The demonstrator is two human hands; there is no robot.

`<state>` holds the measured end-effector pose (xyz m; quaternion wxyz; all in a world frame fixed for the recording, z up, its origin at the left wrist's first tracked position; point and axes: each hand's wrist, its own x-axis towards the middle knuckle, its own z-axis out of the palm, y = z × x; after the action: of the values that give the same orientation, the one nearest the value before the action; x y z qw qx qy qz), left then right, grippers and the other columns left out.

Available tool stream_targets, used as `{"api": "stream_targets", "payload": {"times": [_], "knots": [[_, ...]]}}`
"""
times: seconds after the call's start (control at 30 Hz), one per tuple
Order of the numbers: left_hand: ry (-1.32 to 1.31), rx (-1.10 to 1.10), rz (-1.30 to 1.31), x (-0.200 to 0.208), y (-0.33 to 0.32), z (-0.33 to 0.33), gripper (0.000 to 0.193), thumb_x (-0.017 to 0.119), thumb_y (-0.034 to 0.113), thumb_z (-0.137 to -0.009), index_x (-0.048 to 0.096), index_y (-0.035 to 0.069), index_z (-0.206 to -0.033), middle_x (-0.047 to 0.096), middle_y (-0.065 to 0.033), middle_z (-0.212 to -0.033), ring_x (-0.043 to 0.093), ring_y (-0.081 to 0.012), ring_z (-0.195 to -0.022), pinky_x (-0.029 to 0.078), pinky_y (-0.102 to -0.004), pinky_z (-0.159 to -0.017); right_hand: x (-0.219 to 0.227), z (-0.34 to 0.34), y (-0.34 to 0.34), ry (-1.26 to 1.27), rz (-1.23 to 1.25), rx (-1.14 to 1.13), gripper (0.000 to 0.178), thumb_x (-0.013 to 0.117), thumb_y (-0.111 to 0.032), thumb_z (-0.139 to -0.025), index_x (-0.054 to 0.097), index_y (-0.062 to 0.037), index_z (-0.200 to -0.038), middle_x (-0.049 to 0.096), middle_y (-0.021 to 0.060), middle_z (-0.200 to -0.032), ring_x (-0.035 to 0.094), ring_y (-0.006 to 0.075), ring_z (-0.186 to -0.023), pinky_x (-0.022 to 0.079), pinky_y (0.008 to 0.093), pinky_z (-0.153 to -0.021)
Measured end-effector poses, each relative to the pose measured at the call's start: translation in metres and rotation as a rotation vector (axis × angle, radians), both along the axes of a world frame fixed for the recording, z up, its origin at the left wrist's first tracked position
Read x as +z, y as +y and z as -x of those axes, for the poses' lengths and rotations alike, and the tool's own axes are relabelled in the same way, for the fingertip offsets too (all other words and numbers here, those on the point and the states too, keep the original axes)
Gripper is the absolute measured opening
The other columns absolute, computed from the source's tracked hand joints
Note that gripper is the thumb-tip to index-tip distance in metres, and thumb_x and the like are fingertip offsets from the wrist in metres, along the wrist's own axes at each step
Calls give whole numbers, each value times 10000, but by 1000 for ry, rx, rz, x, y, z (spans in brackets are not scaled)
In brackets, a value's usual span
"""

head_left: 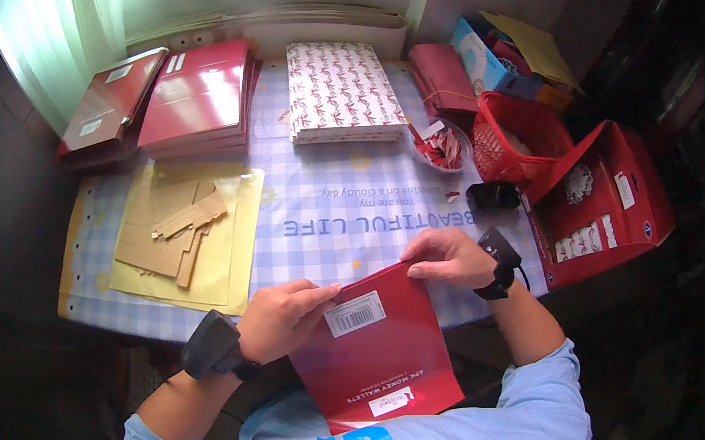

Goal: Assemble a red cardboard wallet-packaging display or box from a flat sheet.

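Observation:
A flat red cardboard packet [377, 341] hangs over the table's near edge, leaning against my body. It bears a white barcode label close to its far edge and a smaller white label close to its near edge. The fingers of my left hand [285, 320] close on the packet's far left corner, its thumb hidden. At the far right corner, my right hand [451, 259] pinches the edge between thumb and fingers. A black band with a device circles each wrist.
Stacks of red card packets [198, 93] and patterned sheets [342, 83] line the back. Cardboard scraps [180, 229] lie on yellow sheets [242, 261] at left. At right stand a tub of red-and-white pieces [443, 150], a red basket [525, 144] and an open red box [636, 209].

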<state>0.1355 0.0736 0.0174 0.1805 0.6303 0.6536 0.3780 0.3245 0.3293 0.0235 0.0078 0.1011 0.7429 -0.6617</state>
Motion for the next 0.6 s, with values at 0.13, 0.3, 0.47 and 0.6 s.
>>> {"api": "stream_targets", "payload": {"times": [0.13, 0.3, 0.47, 0.6], "knots": [[-5, -4, -9, -1, -1, 1, 290, 629, 77, -890, 654, 102, -1177, 666, -121, -892, 679, -280, -735, 563, -350, -656, -7, -1, 0, 10, 92, -26, 113, 655, -8, -892, 644, -22, -1003, 660, 29, -939, 606, 81, -850, 492, 233, -741], [-84, 15, -46, 2, -4, 5, 312, 668, 56, -861, 650, 77, -1172, 664, -128, -916, 679, -265, -788, 557, -325, -693, -9, 2, -3, 62, 141, -77, 105, 667, -63, -899, 645, -35, -997, 662, 6, -870, 597, 50, -774, 480, 207, -661], [-253, 134, -105, 1, -16, 11, 314, 751, 52, -813, 650, 10, -1107, 683, -118, -956, 673, -177, -844, 540, -287, -753, -7, 8, -1, 59, 141, -201, 86, 651, -62, -904, 638, -47, -988, 659, 5, -859, 599, 60, -741, 478, 210, -650], [-304, 159, -98, -4, -13, 15, 298, 744, 42, -818, 660, 12, -1102, 687, -120, -939, 672, -171, -842, 538, -284, -755, -5, 15, -1, 89, 152, -162, 91, 648, -72, -912, 626, -46, -996, 655, 8, -889, 605, 68, -792, 490, 225, -698]]}}
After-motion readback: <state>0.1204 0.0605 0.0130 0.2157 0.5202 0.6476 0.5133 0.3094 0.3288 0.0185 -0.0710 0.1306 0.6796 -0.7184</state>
